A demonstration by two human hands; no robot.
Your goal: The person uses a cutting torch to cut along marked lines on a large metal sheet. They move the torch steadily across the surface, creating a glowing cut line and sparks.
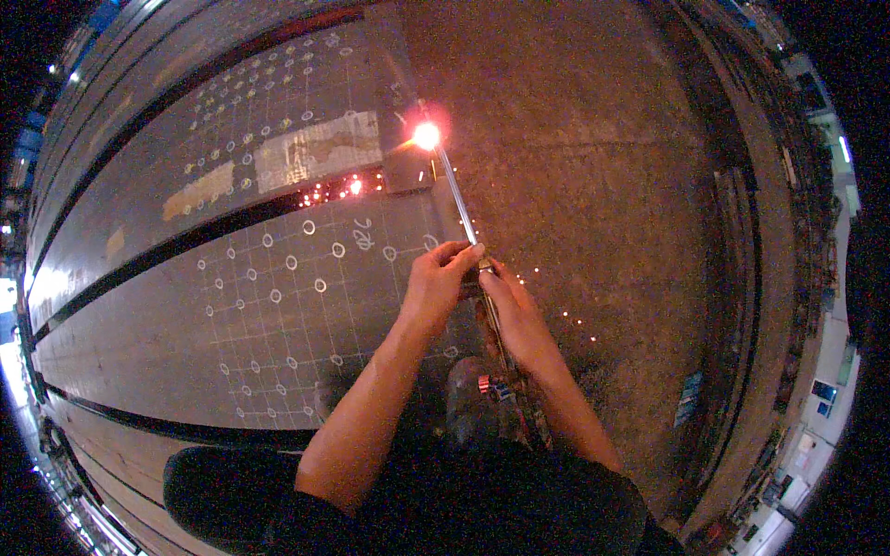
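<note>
A long cutting torch (458,196) runs away from me, its silvery tube ending in a bright glare (426,136) at the edge of a dark steel plate (399,153). My left hand (439,283) is closed round the tube's near part, thumb on top. Just behind and to the right, my right hand (515,313) grips the torch's handle. Red and blue fittings (496,385) show at its near end. The glare hides the torch's tip and the metal there.
Steel plates chalked with circles and grid lines (294,263) lie to the left, dark gaps between them. Glowing sparks (356,187) sit in one gap; others are scattered on the brown floor (593,213) to the right. Long dark bars (732,241) line the far right.
</note>
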